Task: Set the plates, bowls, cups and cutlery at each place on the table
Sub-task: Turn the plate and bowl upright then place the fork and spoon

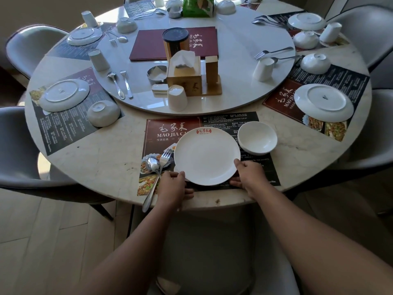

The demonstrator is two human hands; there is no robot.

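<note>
A white plate (207,155) with a red logo faces up over the near placemat (170,128). My left hand (173,184) grips its lower left rim and my right hand (247,173) grips its lower right rim. An upright white bowl (257,137) stands just right of the plate. To the plate's left, a spoon (152,177) and a fork (164,159) lie on the placemat, the spoon's handle reaching past the table edge. An upside-down white cup (177,97) stands on the turntable beyond the placemat.
Other places around the round table (106,167) hold upside-down plates (324,102), bowls (103,112), cups (263,69) and cutlery (120,83). The turntable carries a tissue box (184,75), a red menu (148,44) and a dark jar. Grey chairs (23,145) ring the table.
</note>
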